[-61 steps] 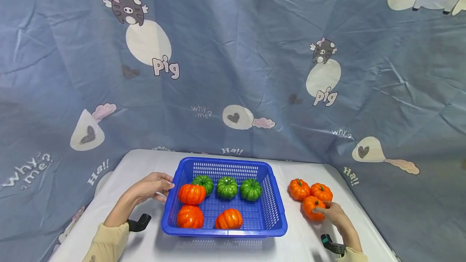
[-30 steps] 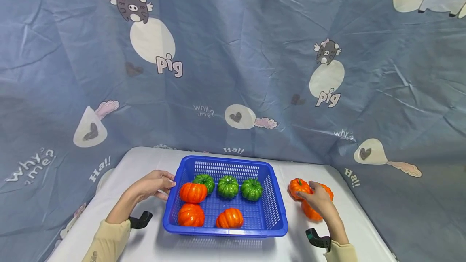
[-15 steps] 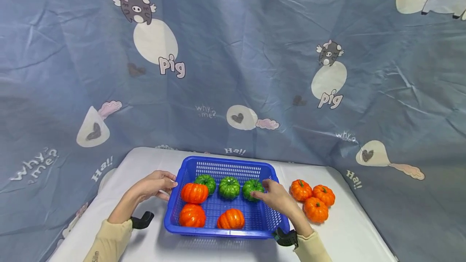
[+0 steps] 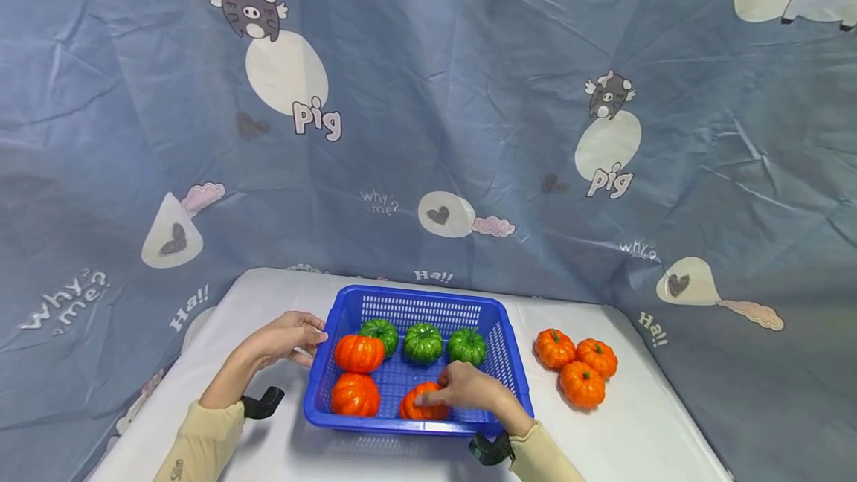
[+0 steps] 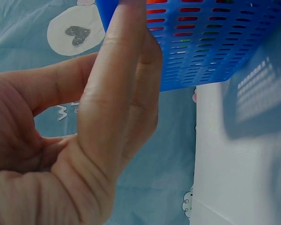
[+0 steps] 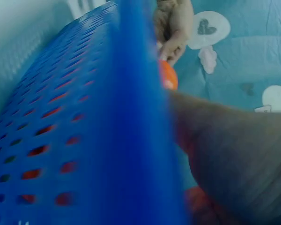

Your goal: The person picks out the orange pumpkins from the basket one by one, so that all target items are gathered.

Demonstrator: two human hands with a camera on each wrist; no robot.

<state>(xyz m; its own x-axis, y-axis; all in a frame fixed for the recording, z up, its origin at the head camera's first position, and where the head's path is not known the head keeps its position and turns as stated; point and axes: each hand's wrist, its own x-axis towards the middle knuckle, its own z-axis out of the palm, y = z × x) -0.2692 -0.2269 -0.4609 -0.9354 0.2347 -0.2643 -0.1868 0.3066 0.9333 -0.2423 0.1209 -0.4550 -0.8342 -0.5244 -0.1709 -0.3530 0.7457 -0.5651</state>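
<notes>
The blue basket (image 4: 515, 385) holds three green pumpkins and three orange; three more orange sit on the worktop (image 4: 643, 430). The right hand (image 4: 469, 387) grips the front orange pumpkin (image 4: 418, 409); the left hand (image 4: 284, 338), fingers relaxed, touches the basket's wall.

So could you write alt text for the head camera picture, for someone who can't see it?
A person's right hand reaches into a blue basket and touches an orange pumpkin at its front, while the left hand rests against the basket's left rim. Inside sit three green and three orange pumpkins; three more orange ones lie on the white table.
</notes>
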